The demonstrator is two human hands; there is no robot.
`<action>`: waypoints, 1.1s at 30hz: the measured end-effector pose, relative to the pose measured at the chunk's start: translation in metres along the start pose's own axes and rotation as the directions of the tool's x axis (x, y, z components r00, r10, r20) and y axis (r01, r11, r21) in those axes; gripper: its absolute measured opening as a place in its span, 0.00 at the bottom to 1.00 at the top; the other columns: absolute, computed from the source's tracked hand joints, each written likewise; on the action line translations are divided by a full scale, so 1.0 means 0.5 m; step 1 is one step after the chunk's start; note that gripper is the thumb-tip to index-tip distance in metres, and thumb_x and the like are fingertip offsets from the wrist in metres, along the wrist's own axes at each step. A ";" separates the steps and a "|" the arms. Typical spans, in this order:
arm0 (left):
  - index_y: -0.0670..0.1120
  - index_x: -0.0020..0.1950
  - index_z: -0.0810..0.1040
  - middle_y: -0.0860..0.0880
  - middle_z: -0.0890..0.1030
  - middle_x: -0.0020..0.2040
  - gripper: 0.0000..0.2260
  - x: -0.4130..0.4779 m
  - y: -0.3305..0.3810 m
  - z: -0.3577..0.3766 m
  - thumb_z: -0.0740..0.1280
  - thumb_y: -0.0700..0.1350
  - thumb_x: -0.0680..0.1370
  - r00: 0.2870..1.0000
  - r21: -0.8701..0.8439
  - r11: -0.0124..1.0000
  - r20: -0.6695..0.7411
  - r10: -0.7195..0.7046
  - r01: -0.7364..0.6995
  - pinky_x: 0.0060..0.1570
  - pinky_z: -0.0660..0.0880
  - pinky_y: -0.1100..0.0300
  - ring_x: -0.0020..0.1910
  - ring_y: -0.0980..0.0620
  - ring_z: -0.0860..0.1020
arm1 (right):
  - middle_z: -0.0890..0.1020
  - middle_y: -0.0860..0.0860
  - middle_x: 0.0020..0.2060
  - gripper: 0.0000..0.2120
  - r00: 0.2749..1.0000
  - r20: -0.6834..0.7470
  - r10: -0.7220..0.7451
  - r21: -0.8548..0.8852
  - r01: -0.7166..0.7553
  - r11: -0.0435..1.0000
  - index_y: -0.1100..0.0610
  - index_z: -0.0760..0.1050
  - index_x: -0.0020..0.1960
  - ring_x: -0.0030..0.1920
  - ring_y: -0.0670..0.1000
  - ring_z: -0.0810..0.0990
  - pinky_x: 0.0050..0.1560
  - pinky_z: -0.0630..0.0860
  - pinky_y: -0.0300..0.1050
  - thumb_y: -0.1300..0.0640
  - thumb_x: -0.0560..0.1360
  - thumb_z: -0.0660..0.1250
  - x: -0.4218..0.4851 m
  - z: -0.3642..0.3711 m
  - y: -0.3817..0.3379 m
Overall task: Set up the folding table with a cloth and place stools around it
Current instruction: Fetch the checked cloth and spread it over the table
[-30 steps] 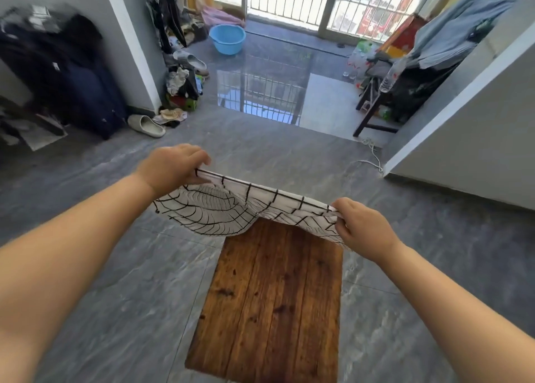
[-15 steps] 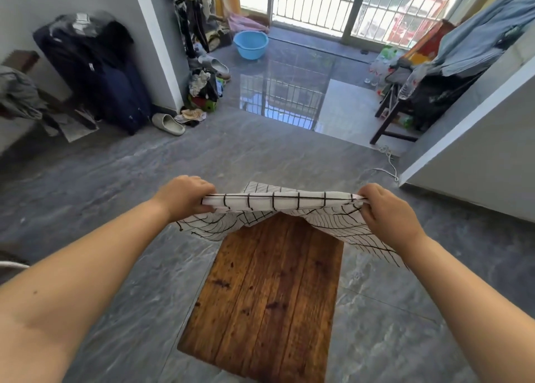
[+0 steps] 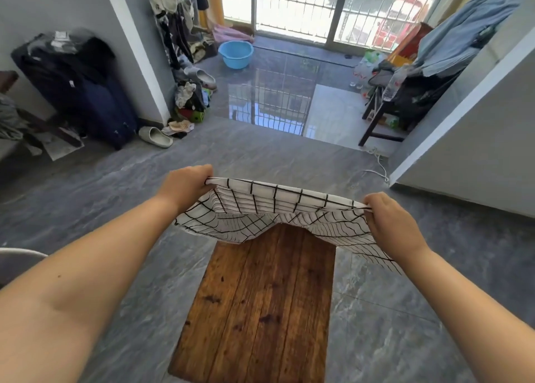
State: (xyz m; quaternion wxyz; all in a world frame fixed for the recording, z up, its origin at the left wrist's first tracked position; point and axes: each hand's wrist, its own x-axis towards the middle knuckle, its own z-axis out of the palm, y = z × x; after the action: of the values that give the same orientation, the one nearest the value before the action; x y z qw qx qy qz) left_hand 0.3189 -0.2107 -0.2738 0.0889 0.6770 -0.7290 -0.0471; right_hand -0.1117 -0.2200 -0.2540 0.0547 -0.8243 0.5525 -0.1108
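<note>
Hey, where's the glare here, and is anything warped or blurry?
Head view: daylight through the barred glass doors blows out the outside and mirrors on the glossy grey floor tiles; the wide-angle lens tilts the white wall corner; the black-gridded white cloth and wooden tabletop are sharp.

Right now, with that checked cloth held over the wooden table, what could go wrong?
1. The cloth hangs in folds over only the far end of the table, so it may land bunched.
2. The left hand and right hand pinch just its top edge; if one slips, that side could drop onto the floor.
3. Its right side hangs past the table's edge, so it may settle off-centre.
</note>
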 end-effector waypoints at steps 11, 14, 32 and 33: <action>0.42 0.46 0.72 0.43 0.78 0.40 0.11 0.279 -0.096 -0.024 0.67 0.49 0.77 0.968 0.205 0.953 -0.064 0.242 -0.225 0.30 0.69 0.52 0.38 0.42 0.77 | 0.76 0.54 0.43 0.03 0.983 -0.080 0.167 -0.054 -0.171 0.984 0.59 0.74 0.48 0.41 0.57 0.74 0.35 0.64 0.46 0.59 0.77 0.65 0.159 0.052 -0.009; 0.43 0.46 0.71 0.44 0.78 0.40 0.10 0.358 -0.128 -0.018 0.67 0.49 0.77 0.952 0.262 0.923 -0.044 0.302 -0.280 0.28 0.69 0.53 0.38 0.42 0.78 | 0.76 0.54 0.43 0.03 0.981 -0.091 0.172 -0.057 -0.178 0.982 0.59 0.74 0.47 0.41 0.56 0.74 0.35 0.64 0.46 0.59 0.77 0.65 0.217 0.064 -0.009; 0.40 0.44 0.70 0.42 0.75 0.36 0.11 0.581 -0.220 0.035 0.70 0.44 0.75 0.890 0.319 0.863 -0.106 0.443 -0.391 0.24 0.61 0.57 0.33 0.41 0.75 | 0.75 0.54 0.41 0.06 0.974 -0.165 0.158 -0.089 -0.174 0.981 0.60 0.74 0.46 0.39 0.56 0.73 0.35 0.65 0.46 0.58 0.78 0.64 0.423 0.121 0.023; 0.40 0.45 0.70 0.42 0.76 0.36 0.11 0.588 -0.218 0.036 0.69 0.45 0.75 0.892 0.316 0.867 -0.113 0.437 -0.385 0.25 0.61 0.57 0.34 0.42 0.75 | 0.75 0.54 0.40 0.05 0.972 -0.172 0.161 -0.095 -0.179 0.979 0.60 0.74 0.46 0.39 0.56 0.73 0.35 0.65 0.46 0.58 0.78 0.64 0.430 0.121 0.025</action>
State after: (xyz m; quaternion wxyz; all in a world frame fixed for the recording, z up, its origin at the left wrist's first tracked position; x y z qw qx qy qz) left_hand 0.4020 -0.5131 -0.2928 0.0641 0.5127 -0.8447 0.1401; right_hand -0.0298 -0.4254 -0.2893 -0.0269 -0.7639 0.6288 -0.1426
